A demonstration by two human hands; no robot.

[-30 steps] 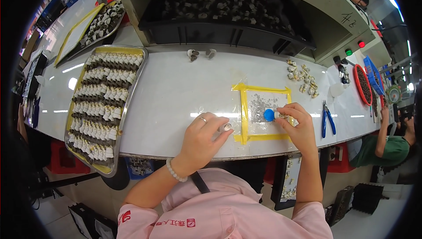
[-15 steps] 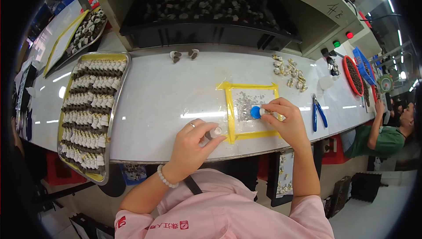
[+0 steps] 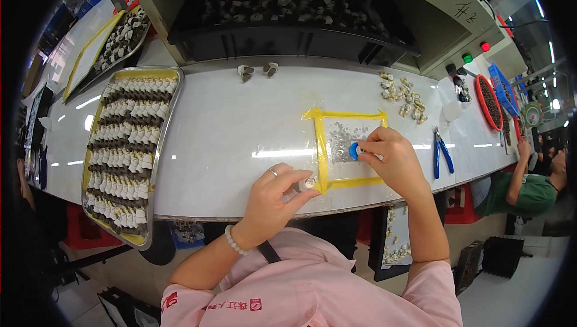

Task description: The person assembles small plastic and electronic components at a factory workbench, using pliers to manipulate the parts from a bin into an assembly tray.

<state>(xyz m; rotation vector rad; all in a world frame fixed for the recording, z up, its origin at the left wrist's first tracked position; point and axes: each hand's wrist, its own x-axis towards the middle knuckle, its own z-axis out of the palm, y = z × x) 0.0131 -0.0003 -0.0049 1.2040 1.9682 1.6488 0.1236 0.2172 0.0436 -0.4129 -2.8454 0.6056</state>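
My left hand (image 3: 268, 198) is closed around a small whitish bottle (image 3: 309, 183), its round end facing up, at the near left corner of a yellow-taped rectangle (image 3: 321, 146). Over that rectangle, my right hand (image 3: 396, 163) pinches a small pale piece (image 3: 361, 151) between thumb and fingertips. Right against the piece is a round blue disc (image 3: 353, 150); whether the fingers also hold the disc I cannot tell. Grey smudges and spots (image 3: 341, 136) mark the sheet inside the tape. Blue-handled pliers (image 3: 443, 154) lie to the right of my right hand.
On the left stands a metal tray (image 3: 180, 80) with rows of white-and-dark pieces. A black bin (image 3: 264, 47) full of similar pieces sits at the back. Small yellowish-white parts (image 3: 404, 94) lie loose behind the pliers. Red baskets (image 3: 488, 103) and a person in green (image 3: 523, 192) are far right.
The whole view has shifted slightly. My right fingers and the pale piece now cover more of the blue disc's right side. My left hand keeps its hold on the bottle.
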